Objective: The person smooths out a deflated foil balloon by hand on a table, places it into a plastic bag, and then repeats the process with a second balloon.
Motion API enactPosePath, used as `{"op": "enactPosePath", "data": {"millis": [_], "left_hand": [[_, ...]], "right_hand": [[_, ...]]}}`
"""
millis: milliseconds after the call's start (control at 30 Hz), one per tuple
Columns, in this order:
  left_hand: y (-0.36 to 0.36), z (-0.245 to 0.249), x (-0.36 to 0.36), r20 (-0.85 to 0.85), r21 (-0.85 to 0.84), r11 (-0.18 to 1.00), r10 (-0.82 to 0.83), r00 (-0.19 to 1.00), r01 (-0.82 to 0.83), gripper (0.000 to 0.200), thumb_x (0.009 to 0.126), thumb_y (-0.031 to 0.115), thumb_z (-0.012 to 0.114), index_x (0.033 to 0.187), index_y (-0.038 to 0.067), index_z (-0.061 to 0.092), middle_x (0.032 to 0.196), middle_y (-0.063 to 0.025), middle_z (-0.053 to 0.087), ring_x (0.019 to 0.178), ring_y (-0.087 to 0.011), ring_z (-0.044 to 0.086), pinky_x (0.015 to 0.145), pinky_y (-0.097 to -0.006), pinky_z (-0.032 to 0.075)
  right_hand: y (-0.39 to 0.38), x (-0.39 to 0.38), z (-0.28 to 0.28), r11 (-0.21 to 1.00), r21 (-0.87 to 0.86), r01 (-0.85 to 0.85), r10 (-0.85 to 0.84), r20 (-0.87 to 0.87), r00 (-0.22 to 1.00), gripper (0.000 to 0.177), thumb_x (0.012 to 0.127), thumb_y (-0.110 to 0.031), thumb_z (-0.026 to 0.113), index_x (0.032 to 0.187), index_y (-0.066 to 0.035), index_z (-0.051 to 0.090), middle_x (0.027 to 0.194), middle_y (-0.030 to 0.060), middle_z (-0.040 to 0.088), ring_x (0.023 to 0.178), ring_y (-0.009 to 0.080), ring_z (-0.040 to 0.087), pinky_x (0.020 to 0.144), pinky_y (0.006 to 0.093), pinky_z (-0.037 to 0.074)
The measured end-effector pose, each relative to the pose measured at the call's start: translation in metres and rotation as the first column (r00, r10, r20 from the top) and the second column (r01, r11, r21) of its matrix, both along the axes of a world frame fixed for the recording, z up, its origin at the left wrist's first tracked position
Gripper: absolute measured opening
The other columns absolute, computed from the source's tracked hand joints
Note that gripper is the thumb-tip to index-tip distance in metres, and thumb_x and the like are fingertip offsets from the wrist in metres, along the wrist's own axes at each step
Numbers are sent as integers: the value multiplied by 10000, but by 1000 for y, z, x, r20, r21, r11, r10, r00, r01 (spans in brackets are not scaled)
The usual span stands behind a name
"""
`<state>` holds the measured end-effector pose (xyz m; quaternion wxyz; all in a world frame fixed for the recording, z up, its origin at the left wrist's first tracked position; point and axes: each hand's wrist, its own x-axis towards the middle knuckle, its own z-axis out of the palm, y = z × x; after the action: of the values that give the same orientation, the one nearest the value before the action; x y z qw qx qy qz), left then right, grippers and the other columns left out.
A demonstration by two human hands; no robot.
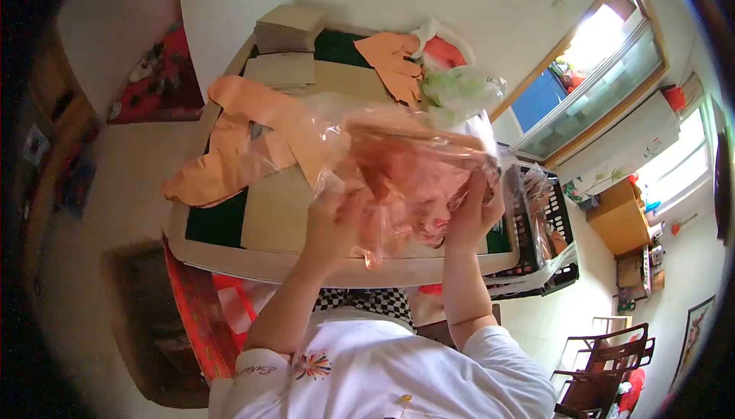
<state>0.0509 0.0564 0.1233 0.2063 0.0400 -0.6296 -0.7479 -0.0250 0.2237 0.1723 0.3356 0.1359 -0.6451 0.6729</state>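
Left hand (331,218) and right hand (481,206) are gripping opposite sides of a plastic bag (409,189), which is looking light, limp and slippery; bunched side folds should hold best.

Table (306,267) carrying orange pieces (230,147), cardboard sheets (264,216), green mat (217,222).

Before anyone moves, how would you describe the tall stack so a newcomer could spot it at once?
Look at the table, then go to its far left corner. There stands the stack, beige and blocky. It is clearly taller than the flat pile just in front of it.
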Motion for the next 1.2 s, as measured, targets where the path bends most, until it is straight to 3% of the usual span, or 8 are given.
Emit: {"op": "enactPosePath", "data": {"millis": [167, 367, 600, 700, 767, 1000, 1133, 1200], "left_hand": [[-41, 33, 27, 197, 869, 464, -9, 980, -171, 169, 916, 284, 610, 957, 120, 597, 595, 31, 538, 456, -141, 524, 476, -272, 489], [-121, 9, 66, 119, 731, 681, -178, 977, 36, 250, 967, 304, 519, 771, 151, 492, 518, 72, 276, 375, -46, 240, 331, -209, 150], [-170, -34, 72, -133, 889, 457, 177, 975, 39, 134, 967, 215, 523, 1015, 102, 576, 782, -16, 568, 594, -87, 467, 482, -235, 365], [-177, -46, 87, -35, -335, 531, 818, 574, -778, 174, 939, 113, 562, 1102, 54, 569, 1007, -62, 610, 841, -127, 551, 671, -289, 479], [-171, -27, 115, -121, -22, 473, 873, 472, -881, 210, 935, 159, 565, 1097, 25, 576, 1058, -102, 631, 904, -175, 614, 703, -290, 499], [-161, 16, 84, 201, -467, 865, 307, 930, -185, 212, 921, 89, 551, 1114, 27, 614, 868, -74, 670, 689, -133, 622, 681, -249, 493], [-154, 39, 55, 639, -194, 771, -369, 674, 606, 259, 886, 121, 590, 1127, 41, 639, 942, -32, 661, 749, -114, 617, 658, -253, 491], [-132, -2, 36, 226, -306, 885, -289, 930, 350, 281, 864, 171, 627, 1118, 53, 643, 975, -21, 641, 829, -105, 602, 687, -257, 482]], "right_hand": [[24, -40, 0, 953, -272, -131, 214, 300, 930, 227, 935, -244, 608, 1045, -46, 631, 666, -53, 508, 530, 40, 449, 470, 191, 320], [20, -59, -27, 839, -456, -298, 504, 441, 743, 309, 949, -240, 588, 1152, -8, 612, 1015, 44, 653, 874, 106, 616, 720, 234, 496], [11, -112, -123, 794, -169, -583, 559, 580, 593, 357, 997, -294, 487, 1172, -5, 601, 971, 58, 655, 841, 89, 584, 709, 246, 466], [14, -120, -138, 860, 34, -509, 386, 611, 691, 359, 1015, -290, 438, 1182, -12, 593, 965, 74, 656, 820, 106, 577, 703, 268, 460], [16, -123, -132, 881, 28, -473, 360, 607, 708, 350, 1022, -274, 417, 1198, -24, 587, 961, 83, 656, 818, 122, 577, 708, 286, 459], [2, -116, -96, 929, -14, -370, 333, 465, 820, 258, 974, -232, 529, 1064, -15, 637, 837, 52, 632, 826, 101, 587, 680, 248, 456], [-24, -73, -37, 893, -274, -357, 450, 532, 718, 207, 949, -200, 570, 999, -12, 644, 805, 15, 612, 757, 93, 566, 649, 227, 440], [-37, -57, -22, 852, -285, -439, 523, 502, 689, 194, 949, -206, 575, 961, -24, 641, 769, -27, 579, 683, 72, 513, 612, 226, 406]]}}
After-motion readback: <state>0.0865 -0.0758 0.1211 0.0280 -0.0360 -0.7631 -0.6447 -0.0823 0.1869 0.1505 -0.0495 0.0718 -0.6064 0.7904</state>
